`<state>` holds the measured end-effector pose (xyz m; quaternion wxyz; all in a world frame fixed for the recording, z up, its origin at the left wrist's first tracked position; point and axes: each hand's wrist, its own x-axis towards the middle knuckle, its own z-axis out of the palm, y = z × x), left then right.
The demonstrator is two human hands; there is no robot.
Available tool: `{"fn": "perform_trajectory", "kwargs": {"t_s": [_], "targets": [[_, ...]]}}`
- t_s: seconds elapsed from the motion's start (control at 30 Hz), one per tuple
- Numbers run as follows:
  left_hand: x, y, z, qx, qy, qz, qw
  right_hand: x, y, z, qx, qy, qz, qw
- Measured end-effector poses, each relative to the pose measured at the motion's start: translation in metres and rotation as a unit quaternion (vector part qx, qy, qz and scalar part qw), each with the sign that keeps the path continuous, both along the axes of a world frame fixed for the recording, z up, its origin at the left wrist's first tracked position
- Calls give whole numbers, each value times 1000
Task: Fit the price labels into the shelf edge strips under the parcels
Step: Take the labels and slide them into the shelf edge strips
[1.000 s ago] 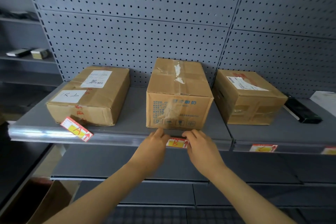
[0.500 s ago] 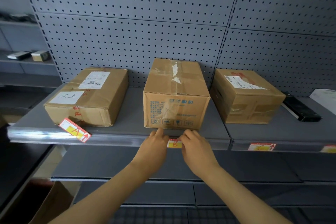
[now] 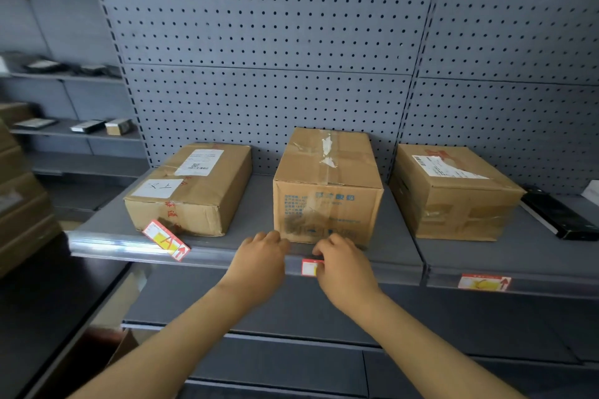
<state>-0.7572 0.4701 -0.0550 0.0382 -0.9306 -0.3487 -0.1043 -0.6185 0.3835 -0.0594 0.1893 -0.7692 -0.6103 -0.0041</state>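
Observation:
Three cardboard parcels stand on the grey shelf: left (image 3: pixel 191 191), middle (image 3: pixel 327 191), right (image 3: pixel 453 194). The middle price label (image 3: pixel 309 267) sits in the shelf edge strip (image 3: pixel 398 274) under the middle parcel. My right hand (image 3: pixel 345 269) covers its right part, fingers pressed on it. My left hand (image 3: pixel 259 264) rests on the shelf edge just left of the label, not touching it. A loose label marked A (image 3: pixel 167 240) lies tilted across the edge under the left parcel. Another label (image 3: pixel 484 282) sits flat in the strip under the right parcel.
A black flat box (image 3: pixel 560 217) lies on the shelf at the far right. Grey pegboard (image 3: pixel 275 74) backs the shelf. Cardboard boxes (image 3: pixel 19 204) stack at the left edge. Side shelves (image 3: pixel 74 133) at far left hold small items. A lower shelf (image 3: pixel 291 311) runs beneath.
My left hand has slid left, off the middle label. My right hand has moved over the label's right part. The view has swung slightly left.

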Motion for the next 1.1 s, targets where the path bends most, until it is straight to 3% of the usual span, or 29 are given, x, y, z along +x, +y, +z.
{"fn": "perform_trajectory", "kwargs": {"t_s": [0.6,0.77,1.1], "targets": [[-128,85,13,30,13,46,998,-121,93,7,15,31,26,999],[-182,128,14,29,29,-12,999,-182,132,3,10,34,-19,999],[-217,168,11,-2,-40,-120,992,-232,156,-3,-12,12,-95,995]]}}
